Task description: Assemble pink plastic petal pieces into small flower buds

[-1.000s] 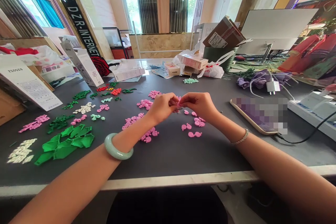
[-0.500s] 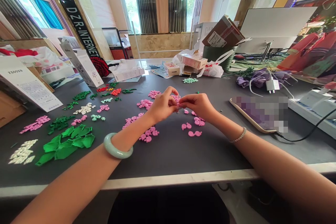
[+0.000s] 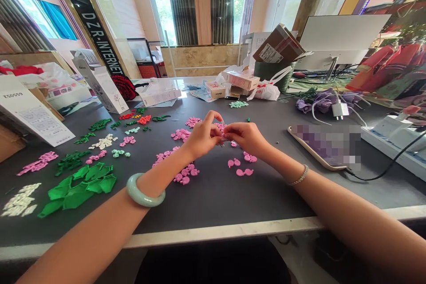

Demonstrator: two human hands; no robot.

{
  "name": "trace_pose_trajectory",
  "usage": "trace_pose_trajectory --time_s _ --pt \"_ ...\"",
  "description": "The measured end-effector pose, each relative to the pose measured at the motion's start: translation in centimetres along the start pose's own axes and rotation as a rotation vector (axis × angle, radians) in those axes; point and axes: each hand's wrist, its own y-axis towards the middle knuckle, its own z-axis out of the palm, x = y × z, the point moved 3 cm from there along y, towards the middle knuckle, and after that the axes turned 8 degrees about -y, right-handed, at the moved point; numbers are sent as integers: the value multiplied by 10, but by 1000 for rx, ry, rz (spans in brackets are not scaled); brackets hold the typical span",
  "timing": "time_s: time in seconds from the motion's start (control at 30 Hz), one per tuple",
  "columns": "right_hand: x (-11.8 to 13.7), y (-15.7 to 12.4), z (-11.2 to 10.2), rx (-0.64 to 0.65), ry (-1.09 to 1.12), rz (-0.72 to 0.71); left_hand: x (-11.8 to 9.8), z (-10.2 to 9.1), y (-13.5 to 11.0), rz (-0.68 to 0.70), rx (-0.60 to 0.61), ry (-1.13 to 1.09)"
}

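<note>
My left hand (image 3: 203, 136) and my right hand (image 3: 244, 135) meet fingertip to fingertip above the table, both in a pinch. Whatever lies between the fingers is too small and covered to make out; pink shows right behind them. Small pink plastic pieces (image 3: 181, 134) lie in heaps beside and below my left hand, partly hidden by the wrist. A few round pink pieces (image 3: 244, 172) rest on the table below my right hand. A pale green bangle (image 3: 145, 190) is on my left wrist, a thin bracelet (image 3: 300, 175) on my right.
Green leaf-shaped pieces (image 3: 81, 186), cream pieces (image 3: 21, 199) and small red pieces (image 3: 144, 120) lie at the left. A phone (image 3: 319, 148) on a cable and a power strip (image 3: 394, 142) are at the right. Boxes (image 3: 241, 80) and a white bag (image 3: 266, 92) stand at the back.
The view has shifted slightly, so the table's things sit a little further left and lower. Both hands stay pinched together at nearly the same place.
</note>
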Motion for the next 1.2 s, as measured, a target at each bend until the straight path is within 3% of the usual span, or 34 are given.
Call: trace_pose_trajectory --time_s 0.27,0.47,0.83,1.2 --pt "2 -1 2 -44 -28 -64 -5 -9 6 -128 134 -152" --pt "3 -4 6 -107 7 -110 6 -10 8 -182 172 -231" --pt "2 -7 11 -105 204 75 5 -3 2 -171 175 -312" --pt "6 -9 15 -90 379 148 3 -4 0 -203 197 -404"
